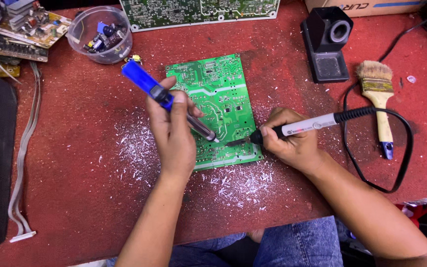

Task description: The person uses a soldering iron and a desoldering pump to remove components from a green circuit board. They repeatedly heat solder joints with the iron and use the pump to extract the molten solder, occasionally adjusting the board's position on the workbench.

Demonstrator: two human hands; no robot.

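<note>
Green circuit board [217,106] sits flat near the middle of the red worktop [75,163], solder side up; little white flecks scattered all round its near edge. Left hand [173,133] has its fingers wrapped round a blue desoldering pump [160,94], nozzle angled down at the lower right part of the board; right hand [292,141] grips a soldering iron [302,126] like a pen, tip meeting the board right by the pump nozzle. Looks to me like the heat-the-joint stage of pulling solder off; iron and pump are both on one spot, so the next bit probably needs the nozzle kept tight to the joint and steady hands. Iron stand [328,44], paintbrush [379,99] and a tub of parts [101,33] sit further back.
</note>
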